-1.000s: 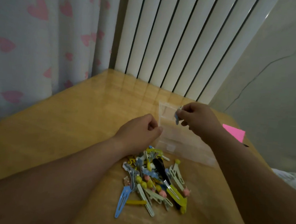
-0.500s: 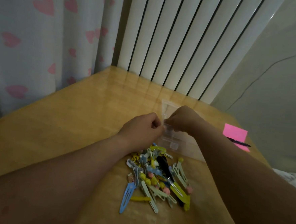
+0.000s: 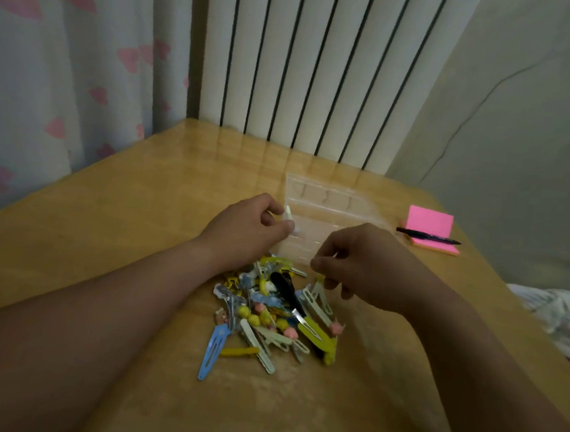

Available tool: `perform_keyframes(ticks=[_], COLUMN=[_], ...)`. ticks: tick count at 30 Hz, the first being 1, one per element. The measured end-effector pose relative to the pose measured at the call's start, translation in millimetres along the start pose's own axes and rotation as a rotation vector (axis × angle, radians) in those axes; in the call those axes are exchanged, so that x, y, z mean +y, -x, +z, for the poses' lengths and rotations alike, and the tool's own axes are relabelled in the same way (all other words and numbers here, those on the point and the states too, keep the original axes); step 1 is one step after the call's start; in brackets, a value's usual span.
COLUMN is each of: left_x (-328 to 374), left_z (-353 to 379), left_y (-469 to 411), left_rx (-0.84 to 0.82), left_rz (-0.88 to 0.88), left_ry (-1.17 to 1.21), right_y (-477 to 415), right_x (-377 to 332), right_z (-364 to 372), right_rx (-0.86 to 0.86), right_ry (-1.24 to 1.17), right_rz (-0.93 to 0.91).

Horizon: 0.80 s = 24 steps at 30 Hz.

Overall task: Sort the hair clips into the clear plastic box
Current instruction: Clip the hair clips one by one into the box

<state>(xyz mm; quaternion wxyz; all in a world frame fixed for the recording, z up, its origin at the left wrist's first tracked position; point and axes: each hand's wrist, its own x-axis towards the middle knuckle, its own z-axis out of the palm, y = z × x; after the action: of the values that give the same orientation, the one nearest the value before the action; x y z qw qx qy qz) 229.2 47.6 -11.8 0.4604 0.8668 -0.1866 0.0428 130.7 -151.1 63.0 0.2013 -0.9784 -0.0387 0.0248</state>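
A pile of coloured hair clips lies on the wooden table, a long blue clip at its near left edge. Behind it stands the clear plastic box with divided compartments. My left hand pinches a pale hair clip at the box's left edge. My right hand hovers over the far right of the pile with its fingers loosely curled. The fingertips sit just above a pale clip with a yellow bead. I see nothing held in that hand.
A pink sticky-note pad with a black pen on it lies right of the box. A white radiator and a heart-print curtain stand behind the table. Crumpled white fabric lies off the right edge.
My right hand carried a small blue clip to the box, came away without it and dropped back to the pile. My left hand stayed by the box's left edge; its pale clip now shows.
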Motion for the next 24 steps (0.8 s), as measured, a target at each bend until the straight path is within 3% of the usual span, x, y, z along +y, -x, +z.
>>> perform_keyframes(ticks=[8, 24], left_x=[11.0, 8.9], left_z=[-3.3, -3.2], left_y=[10.0, 11.1], left_rx=[-0.03, 0.033], left_rz=[0.06, 0.095], left_ry=[0.02, 0.03], right_y=[-1.3, 4.8], right_x=[-5.6, -10.5], right_z=[15.4, 12.5], right_rx=[0.006, -0.009], right_ry=[0.282, 0.353], right_rz=[-0.004, 0.085])
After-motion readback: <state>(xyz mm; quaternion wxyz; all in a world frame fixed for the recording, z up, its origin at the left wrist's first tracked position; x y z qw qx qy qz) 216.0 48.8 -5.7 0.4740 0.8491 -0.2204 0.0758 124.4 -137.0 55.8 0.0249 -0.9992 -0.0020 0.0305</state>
